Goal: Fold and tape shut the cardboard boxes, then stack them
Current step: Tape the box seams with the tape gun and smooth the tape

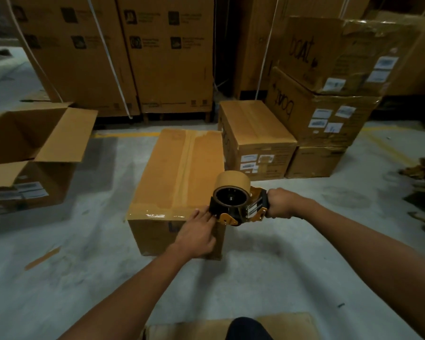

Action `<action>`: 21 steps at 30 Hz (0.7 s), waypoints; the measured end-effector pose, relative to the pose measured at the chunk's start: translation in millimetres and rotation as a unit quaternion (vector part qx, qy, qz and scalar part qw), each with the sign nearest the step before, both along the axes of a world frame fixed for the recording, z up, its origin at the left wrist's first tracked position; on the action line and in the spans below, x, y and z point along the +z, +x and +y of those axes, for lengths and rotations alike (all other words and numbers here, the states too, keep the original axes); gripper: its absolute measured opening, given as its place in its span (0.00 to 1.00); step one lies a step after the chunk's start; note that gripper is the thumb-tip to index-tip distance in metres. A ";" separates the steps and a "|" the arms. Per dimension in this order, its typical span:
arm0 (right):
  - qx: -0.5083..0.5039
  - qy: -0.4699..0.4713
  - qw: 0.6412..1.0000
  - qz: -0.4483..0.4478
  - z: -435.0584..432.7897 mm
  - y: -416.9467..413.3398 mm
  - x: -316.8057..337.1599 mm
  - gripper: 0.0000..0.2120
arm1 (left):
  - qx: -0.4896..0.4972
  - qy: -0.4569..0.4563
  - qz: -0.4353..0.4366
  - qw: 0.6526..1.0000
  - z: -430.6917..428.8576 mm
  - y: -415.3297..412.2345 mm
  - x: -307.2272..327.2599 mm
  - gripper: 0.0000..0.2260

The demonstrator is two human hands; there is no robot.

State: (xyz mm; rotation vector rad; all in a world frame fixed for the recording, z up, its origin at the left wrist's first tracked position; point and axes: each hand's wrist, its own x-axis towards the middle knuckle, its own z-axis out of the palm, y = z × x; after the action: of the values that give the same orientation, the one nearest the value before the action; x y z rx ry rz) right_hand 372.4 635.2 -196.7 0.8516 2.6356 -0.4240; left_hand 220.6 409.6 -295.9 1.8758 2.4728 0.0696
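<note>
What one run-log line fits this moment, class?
step: taping near edge | right hand: grips orange-and-black tape dispenser | left hand: presses tape on closed brown cardboard box | brown box at left: flaps open

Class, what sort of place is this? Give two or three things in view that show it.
Probably a warehouse: tall strapped cartons along the back, labelled shipping boxes stacked on a concrete floor, and a tape dispenser in the right hand sealing a cardboard box.

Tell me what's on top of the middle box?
Brown tape runs along the box's middle and near edge. The tape gun sits at the near corner, the left hand touching beside it. The closed top hides the inside.
</note>
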 end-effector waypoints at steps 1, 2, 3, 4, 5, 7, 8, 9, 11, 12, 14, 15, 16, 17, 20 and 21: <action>0.000 -0.002 1.000 -0.002 2.1 0.7 -1.5 0.04 | 0.001 0.013 -0.004 1.000 3.1 1.9 -3.5 0.29; 0.001 -0.005 1.000 -0.001 3.3 1.2 -3.5 0.05 | 0.004 0.023 -0.003 1.000 3.1 1.1 -7.0 0.29; 0.001 -0.008 1.000 0.004 6.1 3.5 -5.3 0.04 | 0.005 0.028 -0.003 1.000 3.6 -0.6 -10.0 0.29; 0.001 -0.010 1.000 0.008 9.1 6.3 -6.8 0.03 | 0.006 0.028 -0.001 1.000 3.9 -3.3 -12.9 0.30; -0.001 -0.011 1.000 0.010 12.3 9.4 -7.4 0.03 | 0.006 0.026 0.005 1.000 4.5 -6.0 -15.7 0.31; -0.006 -0.013 1.000 0.012 18.0 16.1 -9.5 0.04 | 0.004 0.026 0.013 1.000 5.9 -8.1 -19.1 0.33; -0.009 -0.015 1.000 0.015 18.7 19.1 -11.6 0.04 | 0.005 0.031 0.011 0.999 6.5 -6.8 -19.9 0.34; -0.011 -0.017 1.000 0.019 18.1 21.4 -14.4 0.05 | 0.007 0.035 0.009 0.999 6.8 -5.3 -19.8 0.34; -0.010 -0.021 1.000 0.021 16.4 24.4 -19.9 0.04 | 0.014 0.032 0.003 0.999 6.9 -2.6 -17.5 0.34; -0.013 -0.025 0.999 0.021 15.4 24.5 -20.9 0.04 | 0.018 0.028 0.001 0.999 6.5 -1.7 -15.7 0.34; -0.025 -0.036 0.999 0.026 15.6 23.8 -21.7 0.03 | 0.021 0.022 0.002 1.000 6.5 0.0 -11.9 0.34; -0.029 -0.040 0.998 0.030 15.9 23.2 -22.3 0.02 | 0.023 0.022 -0.001 0.999 6.5 0.2 -10.5 0.34; -0.033 -0.042 0.998 0.032 16.2 23.2 -23.5 0.02 | 0.027 0.024 -0.005 0.999 6.7 0.5 -9.3 0.34; -0.038 -0.042 0.998 0.032 16.1 24.2 -25.2 0.03 | 0.031 0.026 -0.009 0.999 6.6 0.9 -8.9 0.34; -0.053 -0.055 0.996 0.041 15.4 28.1 -33.8 0.05 | 0.034 0.011 -0.006 0.999 7.5 2.4 -7.2 0.33; -0.056 -0.058 0.996 0.045 15.3 28.3 -35.9 0.04 | 0.035 0.005 -0.002 0.999 8.2 2.2 -5.7 0.32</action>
State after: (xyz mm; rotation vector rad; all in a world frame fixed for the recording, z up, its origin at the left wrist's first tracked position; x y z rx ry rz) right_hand 400.7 650.5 -232.5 0.9662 2.6209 -0.6531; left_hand 222.8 417.8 -301.6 1.7908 2.5402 0.0879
